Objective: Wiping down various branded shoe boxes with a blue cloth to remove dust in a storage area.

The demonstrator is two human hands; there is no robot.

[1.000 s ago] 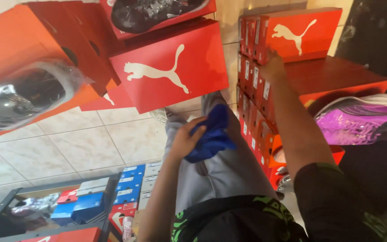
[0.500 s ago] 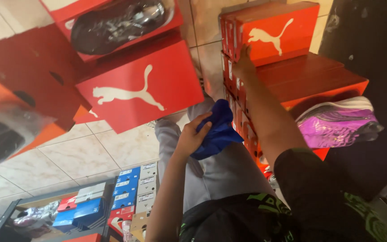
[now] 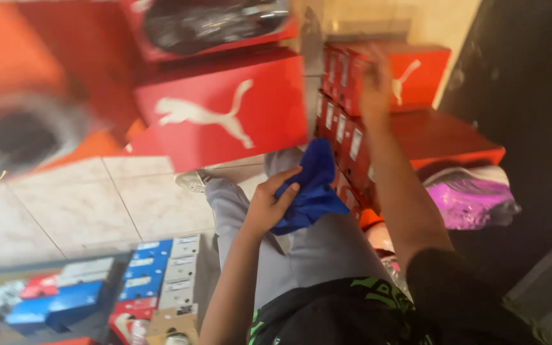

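Note:
My left hand (image 3: 268, 207) is closed on a crumpled blue cloth (image 3: 313, 188), held above my grey trousers (image 3: 317, 255). My right arm stretches forward, and my right hand (image 3: 375, 83) lies blurred against the top red shoe box (image 3: 421, 73) of a stack of red boxes (image 3: 346, 137). Whether its fingers grip the box cannot be made out.
A large red box with a white animal logo (image 3: 225, 115) hangs close on the left, with a dark shoe in an open box (image 3: 212, 22) above it. A wrapped purple shoe (image 3: 471, 198) lies right. Blue and white boxes (image 3: 154, 268) sit lower left on the tiled floor (image 3: 65, 211).
The view has swung, so the red boxes on the left look nearer and more blurred. My left hand still holds the cloth; my right hand stays at the top box.

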